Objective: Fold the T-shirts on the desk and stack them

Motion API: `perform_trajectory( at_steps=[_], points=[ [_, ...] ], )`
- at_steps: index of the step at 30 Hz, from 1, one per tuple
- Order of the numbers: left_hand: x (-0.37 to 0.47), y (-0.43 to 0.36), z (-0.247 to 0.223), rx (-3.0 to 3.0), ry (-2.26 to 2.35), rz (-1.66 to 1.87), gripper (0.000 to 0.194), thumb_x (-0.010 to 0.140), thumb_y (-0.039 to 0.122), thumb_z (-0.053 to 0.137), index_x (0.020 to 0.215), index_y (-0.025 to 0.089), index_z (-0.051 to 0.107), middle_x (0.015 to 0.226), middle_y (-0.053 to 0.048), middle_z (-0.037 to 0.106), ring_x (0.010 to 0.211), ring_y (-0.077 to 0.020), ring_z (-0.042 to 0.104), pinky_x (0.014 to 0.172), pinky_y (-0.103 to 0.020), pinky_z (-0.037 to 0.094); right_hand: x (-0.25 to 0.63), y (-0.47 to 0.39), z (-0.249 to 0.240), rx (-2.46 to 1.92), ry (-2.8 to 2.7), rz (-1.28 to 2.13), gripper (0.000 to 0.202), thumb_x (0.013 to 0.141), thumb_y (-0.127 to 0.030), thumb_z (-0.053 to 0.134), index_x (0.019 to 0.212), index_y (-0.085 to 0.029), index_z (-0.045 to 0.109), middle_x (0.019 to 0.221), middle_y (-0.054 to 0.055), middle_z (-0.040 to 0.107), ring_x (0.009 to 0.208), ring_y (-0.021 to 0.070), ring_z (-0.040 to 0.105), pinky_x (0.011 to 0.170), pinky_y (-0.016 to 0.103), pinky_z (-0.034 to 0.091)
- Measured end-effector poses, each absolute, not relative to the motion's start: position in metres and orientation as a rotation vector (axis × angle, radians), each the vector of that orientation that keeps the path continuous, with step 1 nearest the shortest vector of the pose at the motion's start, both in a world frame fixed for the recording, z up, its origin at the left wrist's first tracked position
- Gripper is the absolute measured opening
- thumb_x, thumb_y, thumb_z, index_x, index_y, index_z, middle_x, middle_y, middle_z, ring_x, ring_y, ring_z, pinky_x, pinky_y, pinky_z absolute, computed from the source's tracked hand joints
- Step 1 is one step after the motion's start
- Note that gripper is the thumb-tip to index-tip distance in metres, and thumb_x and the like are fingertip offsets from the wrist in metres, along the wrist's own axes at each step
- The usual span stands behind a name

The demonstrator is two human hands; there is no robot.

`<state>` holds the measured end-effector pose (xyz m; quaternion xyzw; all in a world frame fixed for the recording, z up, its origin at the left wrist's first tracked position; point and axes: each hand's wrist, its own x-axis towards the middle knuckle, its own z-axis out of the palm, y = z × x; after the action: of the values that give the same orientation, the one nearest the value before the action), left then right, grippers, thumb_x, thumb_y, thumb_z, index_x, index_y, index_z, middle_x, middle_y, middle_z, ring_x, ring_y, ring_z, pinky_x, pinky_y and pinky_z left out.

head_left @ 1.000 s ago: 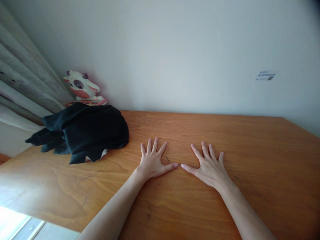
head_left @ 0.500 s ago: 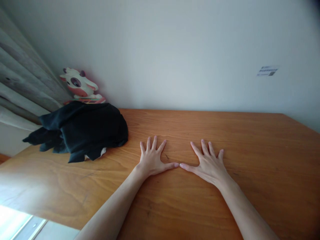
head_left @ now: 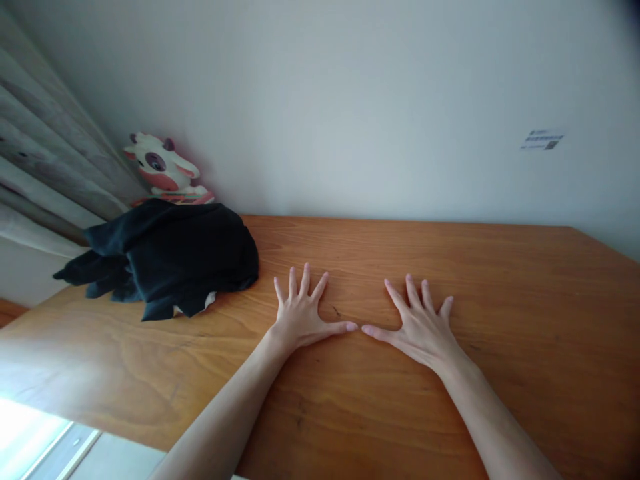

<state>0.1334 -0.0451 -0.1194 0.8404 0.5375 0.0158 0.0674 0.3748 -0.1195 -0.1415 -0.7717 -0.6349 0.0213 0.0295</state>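
Note:
My left hand (head_left: 301, 315) is palm down on the wooden table (head_left: 360, 413), fingers spread and holding nothing. To its right, my right hand (head_left: 420, 327) rests in the same way with its fingers fanned out. The two thumbs point at each other with a small gap between the tips. A heap of black cloth (head_left: 185, 253) lies to the left of my left hand, apart from it. Whatever is under the cloth is hidden, except for a small white bit at its lower edge.
Behind the cloth, a cow figure (head_left: 165, 167) in white and pink stands against the wall (head_left: 360, 107). A pale curtain (head_left: 45, 153) hangs at the left. On the wall at the right is a small printed label (head_left: 543, 139). The table's far edge meets the wall.
The thumbs, touching or almost touching before, have drawn slightly apart. Both hands remain spread on the table. The whole view has shifted a little.

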Motion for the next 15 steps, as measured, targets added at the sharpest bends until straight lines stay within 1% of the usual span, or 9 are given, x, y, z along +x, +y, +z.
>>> perform_trajectory(
  at_steps=[3,7,9,12,15],
  points=[
    [0.1268,-0.0435,-0.1177,2.461,1.69,-0.015,0.126,0.061,0.102,0.041,0.163,0.032,0.015,0.171,-0.013,-0.002,0.152,-0.0526,-0.007,0.114,-0.078,-0.002,0.373,-0.1198,-0.1396,-2.432,-1.92,0.065,0.12,0.068,-0.1,0.034,0.163,-0.028,0.022,0.171,0.019,0.009,0.153,0.052,0.002,0.11,0.081,-0.002],
    [0.1252,-0.0429,-0.1172,2.412,1.694,-0.084,0.126,0.061,0.102,0.042,0.163,0.033,0.013,0.171,-0.014,-0.003,0.151,-0.0551,-0.007,0.111,-0.082,0.001,0.3715,-0.1207,-0.1394,-2.522,-1.877,0.138,0.123,0.066,-0.102,0.033,0.163,-0.028,0.021,0.17,0.02,0.01,0.152,0.0531,0.003,0.108,0.083,0.003],
    [0.127,-0.0434,-0.1174,2.408,1.696,-0.111,0.126,0.063,0.101,0.042,0.163,0.032,0.011,0.171,-0.015,-0.002,0.151,-0.0557,-0.007,0.109,-0.084,0.001,0.3712,-0.121,-0.1404,-2.529,-1.884,0.15,0.121,0.067,-0.1,0.034,0.163,-0.028,0.019,0.17,0.019,0.01,0.152,0.0531,0.002,0.107,0.084,0.006],
    [0.1299,-0.0439,-0.1185,2.41,1.704,-0.125,0.127,0.063,0.1,0.042,0.164,0.031,0.009,0.17,-0.018,-0.001,0.15,-0.0567,-0.007,0.107,-0.085,0.001,0.3707,-0.121,-0.1417,-2.527,-1.903,0.139,0.118,0.07,-0.098,0.035,0.164,-0.027,0.018,0.17,0.019,0.01,0.152,0.0532,0.003,0.106,0.084,0.007],
    [0.1312,-0.0433,-0.1204,2.417,1.703,-0.115,0.127,0.062,0.1,0.043,0.163,0.032,0.006,0.171,-0.017,-0.001,0.15,-0.0575,-0.007,0.106,-0.086,0.001,0.3698,-0.1211,-0.1409,-2.52,-1.91,0.138,0.12,0.07,-0.099,0.034,0.164,-0.027,0.017,0.17,0.021,0.009,0.152,0.0533,0.004,0.106,0.084,0.006]
  ],
)
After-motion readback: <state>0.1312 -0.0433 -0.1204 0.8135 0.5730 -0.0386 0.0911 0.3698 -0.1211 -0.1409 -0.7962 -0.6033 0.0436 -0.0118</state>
